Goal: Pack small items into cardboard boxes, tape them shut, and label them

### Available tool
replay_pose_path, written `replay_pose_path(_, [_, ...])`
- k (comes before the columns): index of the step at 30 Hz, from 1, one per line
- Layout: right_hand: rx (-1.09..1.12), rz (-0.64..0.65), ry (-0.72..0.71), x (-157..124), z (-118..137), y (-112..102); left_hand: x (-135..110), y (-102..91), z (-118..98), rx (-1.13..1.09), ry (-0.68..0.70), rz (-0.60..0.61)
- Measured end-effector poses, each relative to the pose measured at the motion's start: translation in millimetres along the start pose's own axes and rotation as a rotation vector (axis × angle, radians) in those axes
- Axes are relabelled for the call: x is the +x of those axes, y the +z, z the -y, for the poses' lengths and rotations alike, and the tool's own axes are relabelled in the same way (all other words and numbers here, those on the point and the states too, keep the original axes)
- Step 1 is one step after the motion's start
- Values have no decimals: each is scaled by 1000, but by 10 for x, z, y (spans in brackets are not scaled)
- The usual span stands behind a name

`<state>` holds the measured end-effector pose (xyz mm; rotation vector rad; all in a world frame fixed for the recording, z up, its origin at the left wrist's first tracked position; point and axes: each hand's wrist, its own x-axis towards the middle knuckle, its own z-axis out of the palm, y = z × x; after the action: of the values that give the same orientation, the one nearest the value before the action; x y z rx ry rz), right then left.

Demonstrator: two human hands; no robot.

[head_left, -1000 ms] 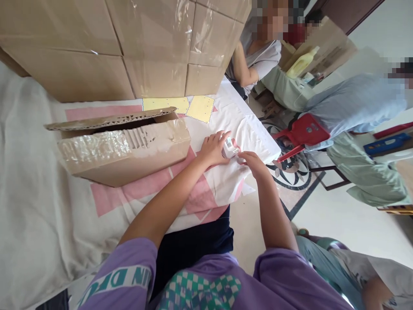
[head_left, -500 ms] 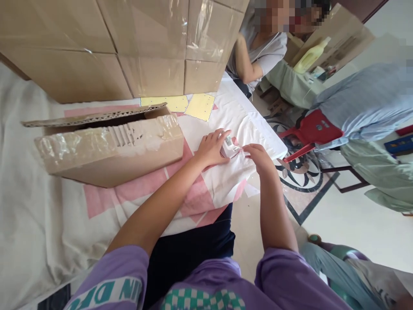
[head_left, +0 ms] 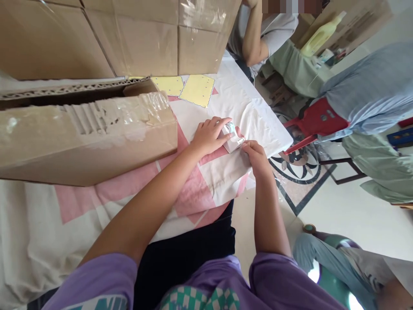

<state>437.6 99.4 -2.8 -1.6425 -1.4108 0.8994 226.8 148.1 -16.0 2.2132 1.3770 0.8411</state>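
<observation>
A small white tape dispenser (head_left: 232, 140) with a pale green roll inside sits on the pink and white cloth. My left hand (head_left: 211, 135) is closed around its left side, thumb and fingers steadying it. At the dispenser's right end, my right hand (head_left: 254, 153) has its thumb and fingers pinched together. Whatever is between those fingertips is too small to make out. Two yellow sheets (head_left: 197, 89) with scalloped edges lie on the cloth beyond my hands.
An open cardboard box (head_left: 129, 133) stands to the left, its flap raised. Stacked taped cartons (head_left: 142, 43) line the back. A person (head_left: 258, 41) sits past the table's far edge, with another by a red chair (head_left: 329, 118). A yellow bottle (head_left: 322, 34) stands farther off.
My right hand's fingers have closed into a pinch at the dispenser's end. The left hand stays on the dispenser. The view has shifted, so the open box appears larger and farther left.
</observation>
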Motion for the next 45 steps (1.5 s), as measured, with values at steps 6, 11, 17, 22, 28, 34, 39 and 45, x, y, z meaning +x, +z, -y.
replay_pose_path(6, [39,-11,19,-12,70,19,-5,-3,-7,-9,-4,-6])
replay_pose_path(11, [-30,57,-29,-13,25,30,3,11,5,-16,-9,-7])
replay_pose_path(17, [-420,-81,-207,-95,-89,223,-6,17,16,-36,-20,-6])
replay_pose_path(22, [-217,-125,-180,-155,-62,211,-15,26,33,-48,-20,-25])
replay_pose_path(28, [95,-191,-156,-478,163,322,-35,-82,-34,-220,85,-209])
replay_pose_path(34, [59,-90,-416,-753,568,589,-539,-517,-342,-728,71,-19])
replay_pose_path(39, [142,172,-551,-973,940,876,-1200,-996,-437,-612,-155,-161])
replay_pose_path(45, [184,447,-579,-1118,1271,1100,-1718,-1370,-492,-343,-276,-385])
